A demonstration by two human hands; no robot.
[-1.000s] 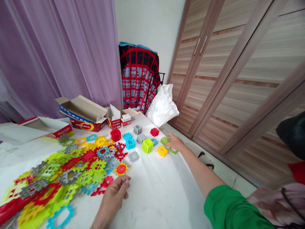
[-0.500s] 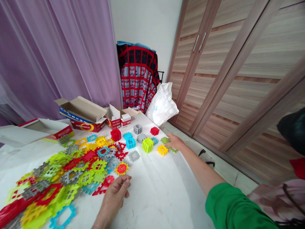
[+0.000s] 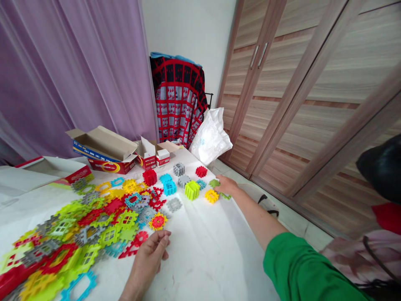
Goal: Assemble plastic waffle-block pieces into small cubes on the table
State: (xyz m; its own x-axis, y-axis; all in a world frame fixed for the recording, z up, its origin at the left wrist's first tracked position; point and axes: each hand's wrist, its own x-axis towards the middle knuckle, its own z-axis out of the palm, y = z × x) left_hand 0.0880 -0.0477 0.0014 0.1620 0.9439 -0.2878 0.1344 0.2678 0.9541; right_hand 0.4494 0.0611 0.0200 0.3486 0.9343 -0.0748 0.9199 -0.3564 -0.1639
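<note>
My right hand (image 3: 227,186) reaches to the table's right edge, its fingers closed around the side of a green building piece (image 3: 214,183). Another green piece (image 3: 225,195) lies just under this hand, partly covered by it. Beside it are a yellow gear-edged stack (image 3: 211,196) and a small blue piece (image 3: 201,184). Near the front of the table my left hand (image 3: 151,256) rests with fingers curled and thumb against them, nothing visible in it. A yellow piece with a red centre (image 3: 158,221) and red pieces (image 3: 136,243) lie close to its fingertips.
A wide heap of mixed building pieces (image 3: 90,228) covers the table's left side. Sorted stacks stand mid-table: lime (image 3: 191,190), blue (image 3: 169,187), red (image 3: 149,177) and grey (image 3: 179,169). Open cartons (image 3: 105,146) line the back. A white bag (image 3: 210,138) sits beyond the far corner.
The whole view has shifted slightly to the left. Both hands keep nearly the same place and pose, and the pieces on the table look unmoved.
</note>
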